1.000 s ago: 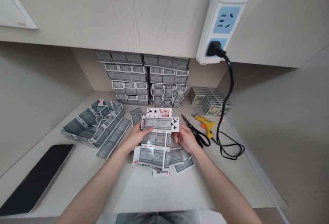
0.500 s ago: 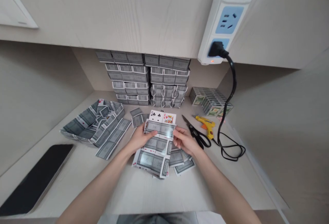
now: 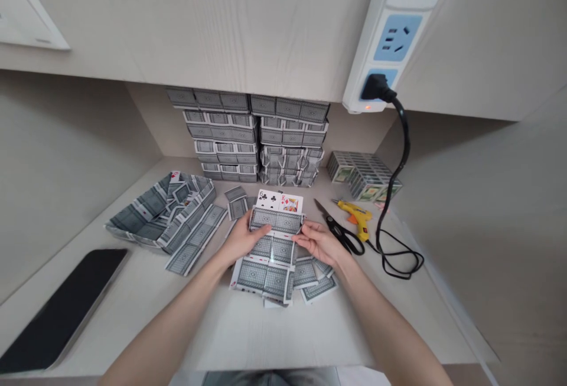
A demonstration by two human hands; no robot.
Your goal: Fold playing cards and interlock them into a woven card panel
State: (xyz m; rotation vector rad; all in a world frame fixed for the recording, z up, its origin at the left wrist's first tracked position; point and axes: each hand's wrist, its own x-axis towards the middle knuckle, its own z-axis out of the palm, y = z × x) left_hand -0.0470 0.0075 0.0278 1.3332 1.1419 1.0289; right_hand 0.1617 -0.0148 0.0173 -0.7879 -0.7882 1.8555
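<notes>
Grey-backed card panel [image 3: 271,248]; left hand [image 3: 241,239] clamps fingers on left edge, likely steadying; right hand [image 3: 322,243] pinches right edge, likely controlling it

The card sheet [image 3: 271,250] is showing grey backs with tiny patterns and white edges. Its six [image 3: 268,199] is showing black clubs on white, and its king [image 3: 291,203] is wearing red and yellow. The tray [image 3: 188,219] and stacked boxes [image 3: 227,132] are showing grey patterns too. The glue gun [image 3: 361,215] is looking yellow, with an orange trigger [image 3: 352,219]. The power strip [image 3: 388,64] is looking white, with blue sockets [image 3: 397,38]. The cord [image 3: 404,132] is looking black.
</notes>
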